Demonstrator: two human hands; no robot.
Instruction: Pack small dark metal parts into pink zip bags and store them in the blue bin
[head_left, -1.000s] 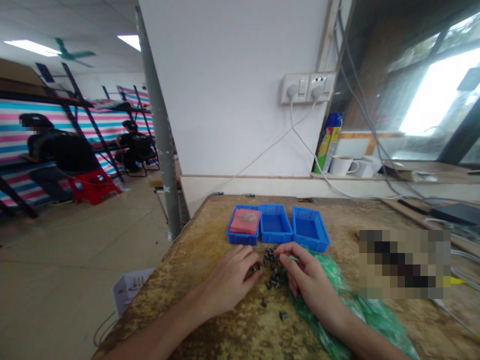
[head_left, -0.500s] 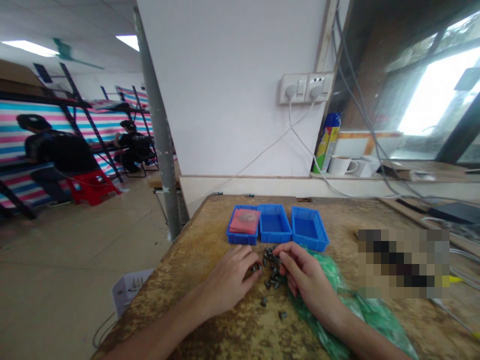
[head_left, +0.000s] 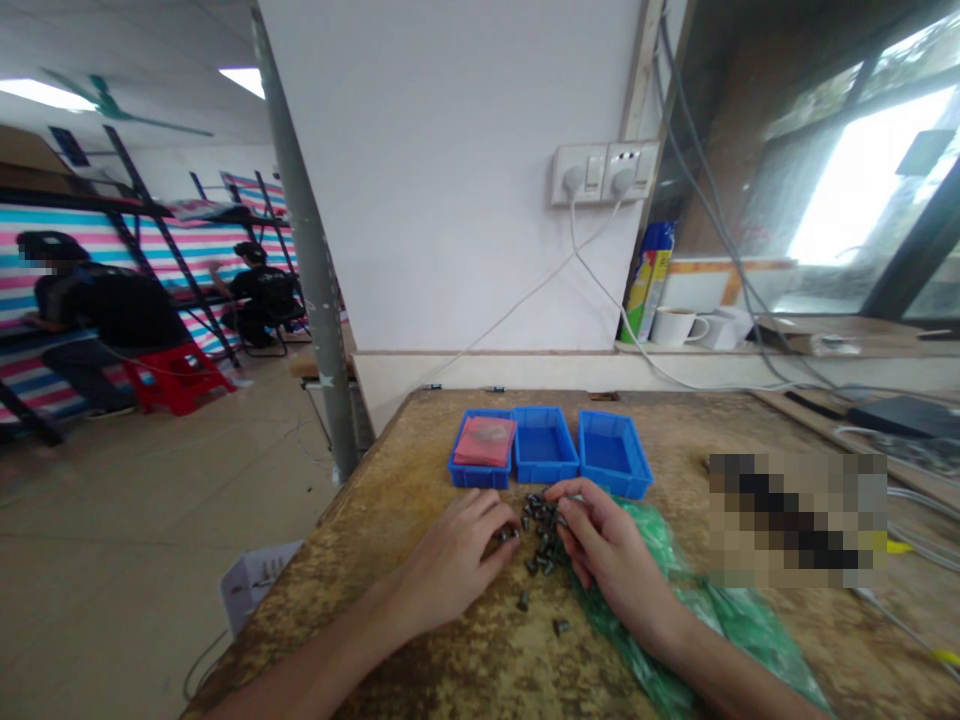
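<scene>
A loose pile of small dark metal parts (head_left: 541,540), like short bolts, lies on the worn wooden table (head_left: 420,450). At its left edge my left hand (head_left: 469,550) rests with curled fingers, and a few of the parts show between thumb and fingertips. My right hand (head_left: 600,535) is over the pile's right side, thumb and forefinger pinched on one part, mostly hidden by the fingers. Under the right wrist spreads a crumpled green plastic bag (head_left: 652,530). Two single parts lie nearer to me, apart from the pile.
Behind the pile stand three blue trays in a row: a left tray (head_left: 480,478) holding pink packets (head_left: 486,442), a middle tray (head_left: 546,470) and a right tray (head_left: 615,485). A blurred-out dark object (head_left: 787,515) lies at right. Two people sit working far left.
The view has shifted slightly, moving everything a little left. Both hands keep nearly the same pose at the pile.
</scene>
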